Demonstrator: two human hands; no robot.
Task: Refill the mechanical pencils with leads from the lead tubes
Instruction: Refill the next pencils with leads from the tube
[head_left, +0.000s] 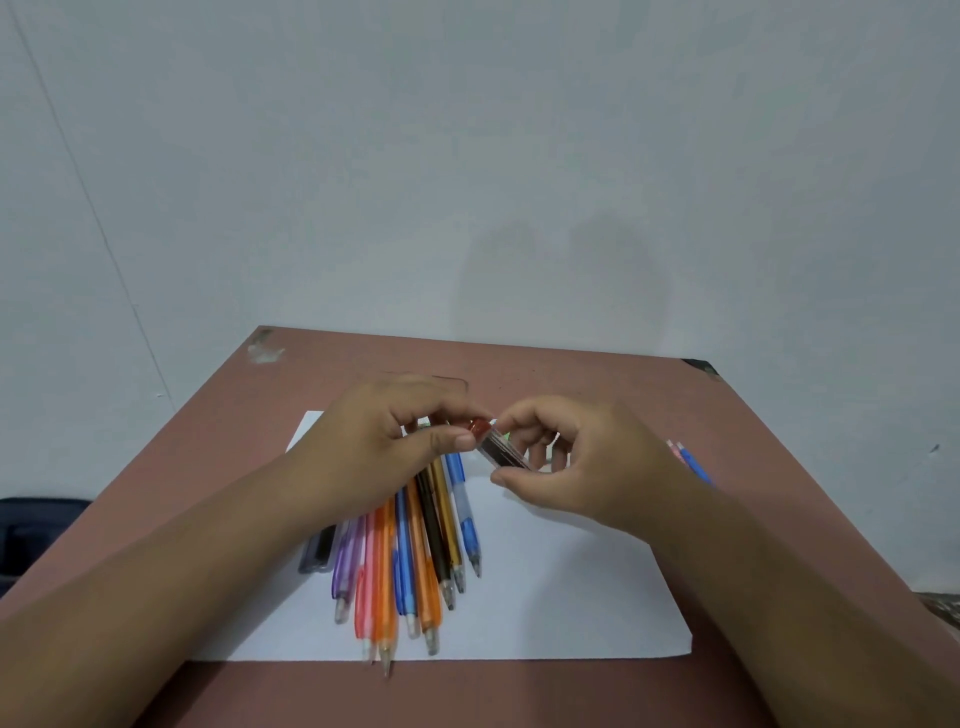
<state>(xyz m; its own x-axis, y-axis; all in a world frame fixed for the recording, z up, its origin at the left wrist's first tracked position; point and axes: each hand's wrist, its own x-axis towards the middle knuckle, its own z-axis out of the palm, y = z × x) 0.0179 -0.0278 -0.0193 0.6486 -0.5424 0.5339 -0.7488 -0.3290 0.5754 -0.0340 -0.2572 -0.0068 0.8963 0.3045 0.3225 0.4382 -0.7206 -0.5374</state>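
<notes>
The right hand (561, 467) pinches the lead tube (503, 451) steady; the left hand (395, 441) pinches its red cap (479, 427), maybe to open it

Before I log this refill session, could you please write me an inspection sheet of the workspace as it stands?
Surface: reddish-brown table with a white paper sheet on it.
Job's things: mechanical pencils fanned on the sheet, tips toward the person; lead tube with red cap held above them; another dark tube beside the pencils; two more pencils at the right, partly hidden.
Clutter: nothing seen.
Hands: left hand pinches the cap; right hand grips the tube.
Cables: nothing seen.
Surroundings: pale wall; dark object at the left edge, unclear.
</notes>
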